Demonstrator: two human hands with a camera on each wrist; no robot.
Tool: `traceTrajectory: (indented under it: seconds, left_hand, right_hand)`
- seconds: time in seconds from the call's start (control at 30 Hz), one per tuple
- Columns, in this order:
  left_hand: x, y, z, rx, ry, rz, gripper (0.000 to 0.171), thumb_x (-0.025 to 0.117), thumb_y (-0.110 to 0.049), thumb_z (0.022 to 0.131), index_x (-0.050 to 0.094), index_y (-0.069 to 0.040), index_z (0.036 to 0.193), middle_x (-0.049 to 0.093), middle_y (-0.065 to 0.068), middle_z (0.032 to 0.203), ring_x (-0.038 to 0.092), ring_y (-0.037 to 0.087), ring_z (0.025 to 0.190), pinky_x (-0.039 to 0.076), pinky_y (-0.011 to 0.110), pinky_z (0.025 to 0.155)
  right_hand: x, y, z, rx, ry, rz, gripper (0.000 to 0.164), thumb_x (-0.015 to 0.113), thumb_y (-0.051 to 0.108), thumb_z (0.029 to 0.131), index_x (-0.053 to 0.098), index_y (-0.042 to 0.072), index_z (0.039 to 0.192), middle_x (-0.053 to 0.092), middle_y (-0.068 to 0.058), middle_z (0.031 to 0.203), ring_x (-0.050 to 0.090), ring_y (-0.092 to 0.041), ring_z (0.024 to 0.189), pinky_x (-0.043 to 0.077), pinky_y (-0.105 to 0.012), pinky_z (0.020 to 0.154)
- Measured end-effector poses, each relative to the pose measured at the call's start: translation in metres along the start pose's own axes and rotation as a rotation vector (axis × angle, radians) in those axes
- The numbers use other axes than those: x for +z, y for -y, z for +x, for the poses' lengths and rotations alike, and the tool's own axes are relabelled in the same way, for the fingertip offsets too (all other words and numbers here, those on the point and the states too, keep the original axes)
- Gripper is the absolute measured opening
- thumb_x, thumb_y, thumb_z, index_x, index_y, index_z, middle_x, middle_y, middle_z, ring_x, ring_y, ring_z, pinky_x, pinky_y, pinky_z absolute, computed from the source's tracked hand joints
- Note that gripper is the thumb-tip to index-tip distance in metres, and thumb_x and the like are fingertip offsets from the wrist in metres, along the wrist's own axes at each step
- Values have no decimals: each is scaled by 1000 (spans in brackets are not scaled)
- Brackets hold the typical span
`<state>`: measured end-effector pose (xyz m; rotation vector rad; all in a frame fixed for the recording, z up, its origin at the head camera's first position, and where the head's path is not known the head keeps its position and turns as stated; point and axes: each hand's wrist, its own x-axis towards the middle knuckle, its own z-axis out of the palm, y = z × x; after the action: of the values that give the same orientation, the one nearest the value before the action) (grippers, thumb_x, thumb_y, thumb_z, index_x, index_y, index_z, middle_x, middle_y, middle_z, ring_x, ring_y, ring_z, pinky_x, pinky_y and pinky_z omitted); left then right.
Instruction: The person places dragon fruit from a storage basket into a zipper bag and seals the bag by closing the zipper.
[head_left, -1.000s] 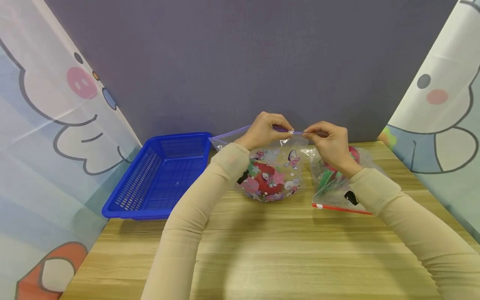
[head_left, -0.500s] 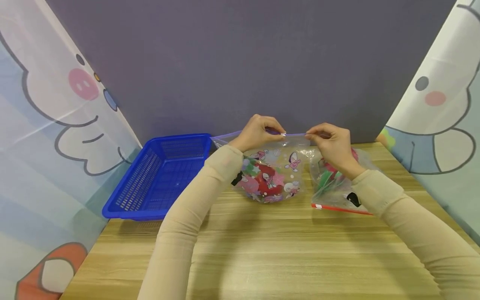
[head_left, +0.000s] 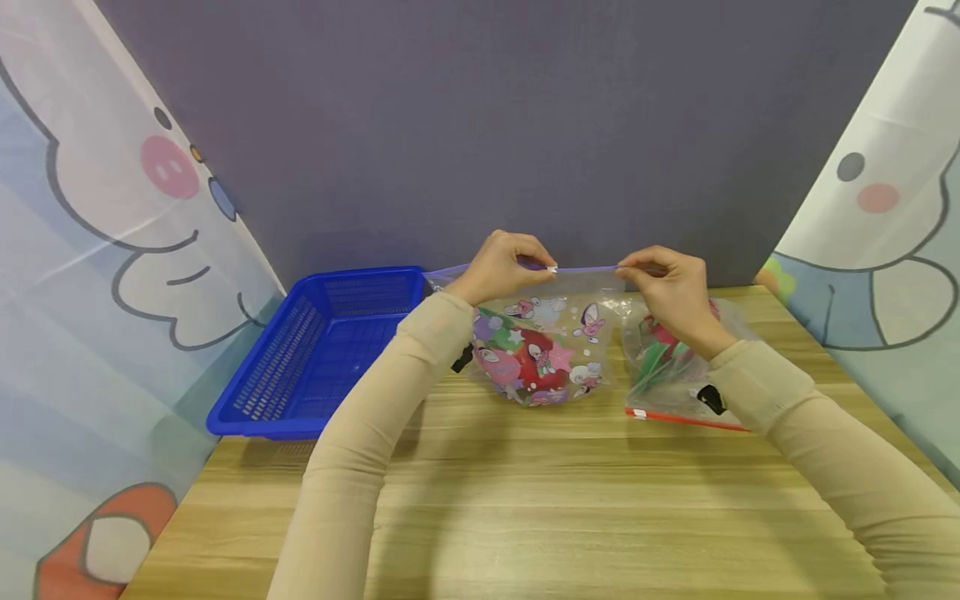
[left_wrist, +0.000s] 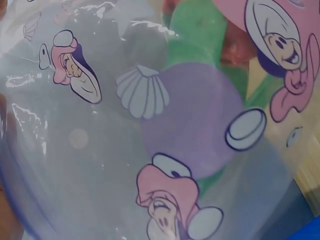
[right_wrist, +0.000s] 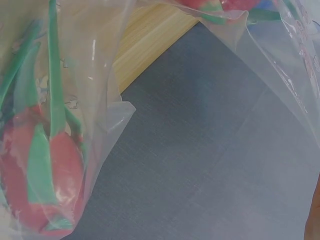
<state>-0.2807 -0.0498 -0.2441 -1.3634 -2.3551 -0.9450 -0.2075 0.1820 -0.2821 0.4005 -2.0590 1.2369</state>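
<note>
A clear, cartoon-printed slider zip bag with a purple top edge stands upright on the table, holding something red and green. My left hand pinches its white slider. My right hand pinches the same purple edge near its right end. In the left wrist view the bag's printed side fills the picture, and the fingers are mostly out of sight. Right of it lies a second zip bag with a red edge, partly behind my right hand. Inside, the right wrist view shows a red, tulip-like flower with green parts.
A blue plastic basket with slotted walls stands left of the bags. The wooden table runs up to a dark grey panel behind. Cartoon-printed curtains hang at both sides.
My left hand has moved left along the purple edge together with the white slider, widening the gap between the hands. My right hand stays nearly in place, shifting slightly right.
</note>
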Motion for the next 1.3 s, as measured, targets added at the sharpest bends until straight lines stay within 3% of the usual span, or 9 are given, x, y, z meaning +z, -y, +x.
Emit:
traceTrajectory:
  seconds: [0.17,0.4,0.6,0.8,0.93,1.3]
  left_hand:
    - [-2,1,-2,9,-13,-6,13,71,-14,80,74,-4,88,69,5,87,63,10,76,53,26,72]
    - [-6,6,-8,13,-34,-12,11,71,-12,79,74,-4,87,69,6,87,63,11,76,54,30,72]
    - [-9,11,-15,-9,-43,-45,11,72,-12,79,74,-5,87,69,5,86,63,11,74,54,30,71]
    - [-13,12,-21,-94,-37,-73,10,72,-13,79,74,-7,87,69,3,87,63,8,75,53,23,72]
    - [-16,12,-23,-117,-39,-84,9,72,-11,78,74,-8,87,69,3,87,63,8,75,52,19,71]
    - [-21,19,-28,-88,-71,-77,8,73,-10,77,74,-7,85,69,5,86,64,11,75,54,27,72]
  right_hand:
    - [-2,2,0,-2,-6,4,5,70,4,79,70,0,82,68,-1,76,61,6,66,46,-10,57]
    - [-5,0,-1,5,-21,32,6,70,0,77,70,-2,82,64,19,72,60,6,64,46,-9,57]
    - [-7,3,-2,45,0,27,8,70,2,78,69,-3,85,66,11,73,60,3,64,46,-10,57]
    - [-8,27,-6,51,19,39,9,68,-2,78,67,-9,85,65,13,71,60,5,64,45,-9,57]
    - [-9,31,-6,53,17,47,8,67,-3,79,67,-9,84,63,18,69,60,5,63,46,-9,57]
    - [-9,25,-5,81,18,76,7,66,-3,80,66,-9,83,62,24,67,61,5,63,45,-11,55]
